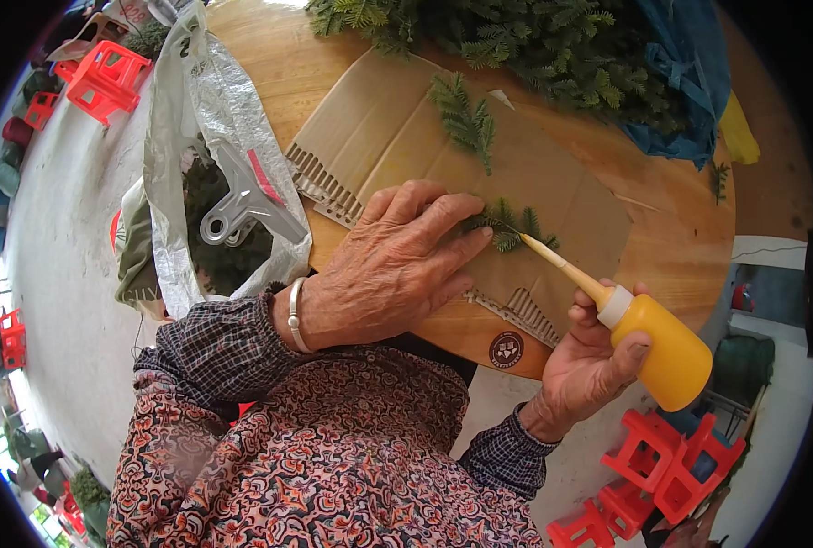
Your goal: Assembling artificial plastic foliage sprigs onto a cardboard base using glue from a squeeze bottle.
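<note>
From my remote seat, twelve being the top of the view, I have the right hand (596,363) wrapped around a yellow squeeze bottle (667,352), its nozzle (555,259) aimed at ten o'clock; the left hand (402,256) is nearer the small fir sprig (529,222), fingertips (483,234) narrow, holding its nine-o'clock end; from them the sprig's long axis runs toward three to four o'clock, the nozzle's tip right at its needles, though touching or just above I cannot tell; beneath lies brown cardboard (379,119); a second sprig (466,119) sits at eleven o'clock beyond; heaped fir branches (534,46) fill twelve to one.
</note>
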A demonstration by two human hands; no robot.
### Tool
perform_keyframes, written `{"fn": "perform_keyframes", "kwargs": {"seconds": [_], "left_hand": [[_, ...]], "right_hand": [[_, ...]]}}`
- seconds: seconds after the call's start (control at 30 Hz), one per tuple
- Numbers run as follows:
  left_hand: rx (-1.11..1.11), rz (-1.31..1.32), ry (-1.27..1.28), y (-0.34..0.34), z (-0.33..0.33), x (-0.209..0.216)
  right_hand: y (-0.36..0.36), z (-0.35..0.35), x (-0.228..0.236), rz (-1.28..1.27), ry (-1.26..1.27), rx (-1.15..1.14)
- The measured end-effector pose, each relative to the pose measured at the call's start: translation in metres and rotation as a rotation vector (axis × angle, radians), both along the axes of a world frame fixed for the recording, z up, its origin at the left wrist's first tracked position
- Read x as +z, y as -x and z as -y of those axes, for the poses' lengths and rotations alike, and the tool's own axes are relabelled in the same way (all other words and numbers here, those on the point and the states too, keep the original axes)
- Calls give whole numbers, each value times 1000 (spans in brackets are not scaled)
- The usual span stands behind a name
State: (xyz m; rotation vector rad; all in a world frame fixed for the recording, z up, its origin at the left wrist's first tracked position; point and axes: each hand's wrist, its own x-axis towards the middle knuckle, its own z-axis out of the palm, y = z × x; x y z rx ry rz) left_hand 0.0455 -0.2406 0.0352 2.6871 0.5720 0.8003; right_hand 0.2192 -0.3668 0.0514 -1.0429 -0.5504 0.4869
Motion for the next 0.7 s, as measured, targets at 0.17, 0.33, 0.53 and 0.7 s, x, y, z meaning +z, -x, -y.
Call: {"fn": "perform_keyframes", "kwargs": {"seconds": [0.17, 0.33, 0.53, 0.7], "left_hand": [[7, -20, 9, -4, 1, 0], [8, -38, 3, -5, -1, -1], [19, -65, -1, -7, 0, 2], [18, -65, 15, -9, -1, 1]], "right_hand": [[-8, 4, -1, -6, 20, -26], [-15, 6, -3, -6, 21, -19], [-21, 7, -5, -10, 10, -24], [-25, 8, -7, -53, -12, -30]]}}
